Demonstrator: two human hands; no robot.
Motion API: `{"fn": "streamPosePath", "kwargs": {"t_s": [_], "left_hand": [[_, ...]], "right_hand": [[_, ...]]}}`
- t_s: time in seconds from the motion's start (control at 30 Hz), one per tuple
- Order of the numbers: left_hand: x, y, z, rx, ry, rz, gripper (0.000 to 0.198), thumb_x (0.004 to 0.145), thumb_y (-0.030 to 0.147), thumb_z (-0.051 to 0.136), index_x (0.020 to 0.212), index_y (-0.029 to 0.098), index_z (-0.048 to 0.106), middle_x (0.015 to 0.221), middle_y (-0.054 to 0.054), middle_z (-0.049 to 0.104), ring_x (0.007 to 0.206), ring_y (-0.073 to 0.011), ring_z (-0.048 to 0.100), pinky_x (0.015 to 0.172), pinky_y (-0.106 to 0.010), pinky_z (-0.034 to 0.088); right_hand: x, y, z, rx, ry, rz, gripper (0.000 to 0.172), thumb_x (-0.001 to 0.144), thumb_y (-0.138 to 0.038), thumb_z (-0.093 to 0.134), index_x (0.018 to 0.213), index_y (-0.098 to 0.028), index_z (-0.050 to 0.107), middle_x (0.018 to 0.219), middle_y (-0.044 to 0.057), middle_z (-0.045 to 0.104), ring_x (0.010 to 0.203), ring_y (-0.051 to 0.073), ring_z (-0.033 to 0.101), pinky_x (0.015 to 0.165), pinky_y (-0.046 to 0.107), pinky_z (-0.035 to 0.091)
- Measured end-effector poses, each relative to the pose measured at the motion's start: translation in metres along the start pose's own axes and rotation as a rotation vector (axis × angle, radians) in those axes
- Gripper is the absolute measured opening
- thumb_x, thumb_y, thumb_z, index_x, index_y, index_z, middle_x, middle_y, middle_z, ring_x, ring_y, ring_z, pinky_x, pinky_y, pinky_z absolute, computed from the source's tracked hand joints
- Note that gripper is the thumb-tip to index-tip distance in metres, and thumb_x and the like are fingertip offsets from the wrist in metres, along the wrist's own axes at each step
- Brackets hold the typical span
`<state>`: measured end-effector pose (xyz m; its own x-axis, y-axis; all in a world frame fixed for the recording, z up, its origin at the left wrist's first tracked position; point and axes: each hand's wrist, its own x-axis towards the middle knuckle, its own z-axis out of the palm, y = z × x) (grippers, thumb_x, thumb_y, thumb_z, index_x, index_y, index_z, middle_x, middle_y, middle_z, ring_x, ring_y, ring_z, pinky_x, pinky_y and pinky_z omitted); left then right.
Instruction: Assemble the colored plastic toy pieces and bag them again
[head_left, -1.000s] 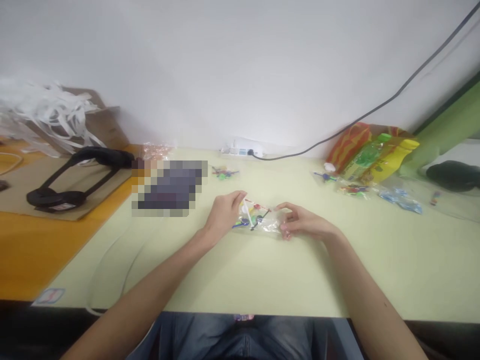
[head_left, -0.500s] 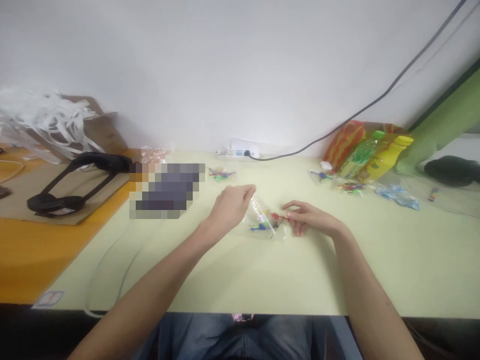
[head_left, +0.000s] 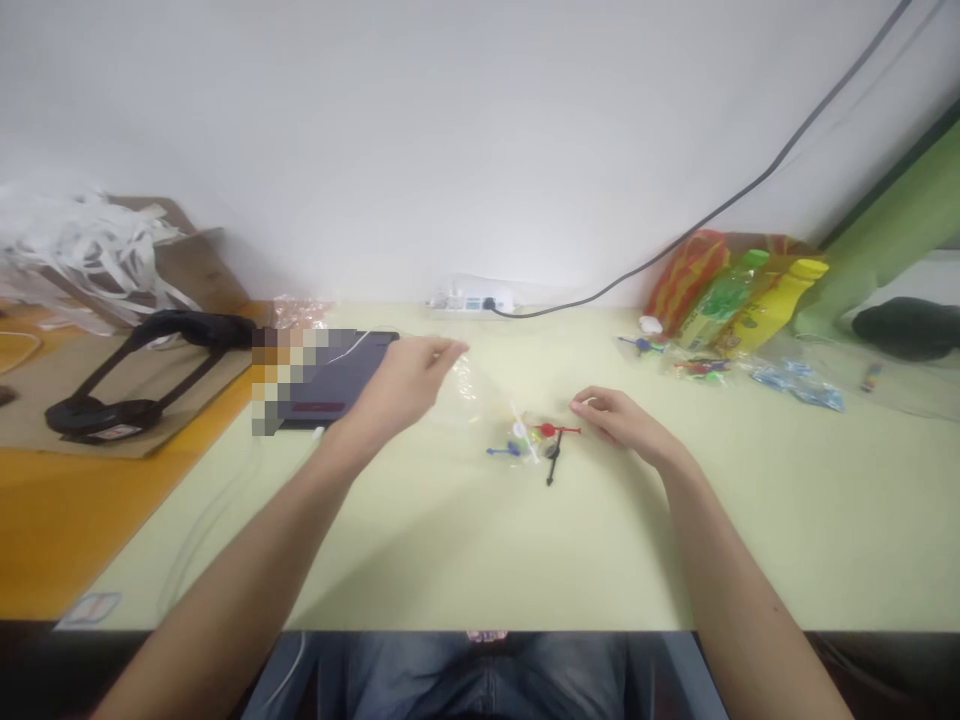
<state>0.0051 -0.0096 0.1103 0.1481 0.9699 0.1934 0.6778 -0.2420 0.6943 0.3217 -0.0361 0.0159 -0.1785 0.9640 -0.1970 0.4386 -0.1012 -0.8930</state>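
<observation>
1. Left hand (head_left: 401, 385): fingertips pinched together on the far-left end of a clear, thin plastic bag (head_left: 466, 395).
2. Right hand (head_left: 615, 415): fingers loosely parted and curled, holding nothing; well apart from left.
3. Bag: slants near-right from left hand.
4. Black arrow-tipped plastic stick (head_left: 553, 457): between hands, right nearer; axis near-far.
5. Red plastic stick with disc (head_left: 548, 430): axis left-right, end just beside right fingertips, apparently not touching.

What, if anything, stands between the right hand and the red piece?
Nothing visible: the right hand is beside the red piece, and the clear bag is toward the piece's other side.
</observation>
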Motion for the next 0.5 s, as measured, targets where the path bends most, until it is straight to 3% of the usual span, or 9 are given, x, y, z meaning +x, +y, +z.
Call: {"fn": "streamPosePath", "kwargs": {"t_s": [0.13, 0.27, 0.4, 0.5], "left_hand": [[0.001, -0.017, -0.023, 0.110, -0.033, -0.093, 0.047, 0.092, 0.059, 0.050, 0.086, 0.019, 0.072, 0.056, 0.003, 0.033, 0.049, -0.0118, 0.029, 0.047, -0.025, 0.023], [-0.002, -0.044, -0.042, 0.134, -0.040, -0.182, 0.049, 0.090, 0.061, 0.050, 0.095, 0.019, 0.075, 0.052, 0.004, 0.033, 0.046, -0.0119, 0.031, 0.045, -0.024, 0.023], [-0.012, -0.073, -0.052, 0.156, -0.027, -0.232, 0.055, 0.090, 0.064, 0.050, 0.115, 0.021, 0.074, 0.048, 0.004, 0.038, 0.045, -0.0140, 0.040, 0.045, -0.024, 0.028], [-0.025, -0.095, -0.057, 0.161, 0.005, -0.265, 0.052, 0.091, 0.061, 0.050, 0.117, 0.023, 0.075, 0.044, 0.004, 0.041, 0.043, -0.0148, 0.042, 0.046, -0.025, 0.033]], "right_hand": [[0.007, 0.002, 0.004, -0.028, 0.098, -0.064, 0.052, 0.086, -0.070, 0.060, 0.094, -0.019, 0.064, 0.061, -0.006, 0.045, 0.054, 0.010, 0.039, 0.052, 0.025, 0.027], [0.019, 0.012, 0.011, -0.165, 0.242, -0.179, 0.045, 0.090, -0.063, 0.058, 0.092, -0.019, 0.068, 0.071, -0.001, 0.057, 0.065, 0.015, 0.051, 0.061, 0.029, 0.038], [0.025, 0.013, 0.030, -0.344, 0.363, -0.440, 0.037, 0.097, -0.054, 0.054, 0.101, -0.021, 0.068, 0.097, 0.008, 0.069, 0.094, 0.025, 0.060, 0.087, 0.040, 0.047], [0.020, 0.002, 0.052, -0.504, 0.295, -0.642, 0.037, 0.101, -0.050, 0.051, 0.121, -0.023, 0.066, 0.120, 0.012, 0.067, 0.116, 0.029, 0.056, 0.103, 0.047, 0.044]]}}
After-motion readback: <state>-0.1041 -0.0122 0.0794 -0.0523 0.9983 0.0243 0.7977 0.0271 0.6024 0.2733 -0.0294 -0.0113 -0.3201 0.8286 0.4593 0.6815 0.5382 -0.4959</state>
